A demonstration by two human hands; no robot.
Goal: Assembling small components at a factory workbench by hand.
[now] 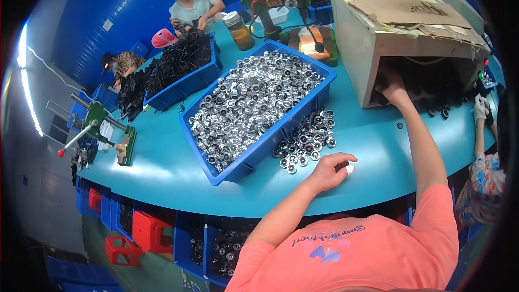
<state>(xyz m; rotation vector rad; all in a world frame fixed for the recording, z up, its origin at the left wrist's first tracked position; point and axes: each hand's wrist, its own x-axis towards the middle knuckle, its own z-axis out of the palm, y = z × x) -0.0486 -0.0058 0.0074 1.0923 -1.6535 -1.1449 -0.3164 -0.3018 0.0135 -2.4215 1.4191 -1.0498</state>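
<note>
L hand (331, 170) fingers curled, resting; R hand (393, 87) reaching fwd.

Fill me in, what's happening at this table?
A person in a coral shirt sits at a teal table. Their left hand rests beside a loose pile of silver round parts, next to a blue bin heaped with the same parts. Their right hand reaches into the open side of a cardboard-covered box holding dark parts. Other people work at bins of black parts farther back.

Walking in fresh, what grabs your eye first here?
The big blue bin heaped with shiny silver rings sits mid-table. A small pile of the same rings lies beside it, just above the left hand. The right hand reaches into an open-sided box at upper right.
</note>
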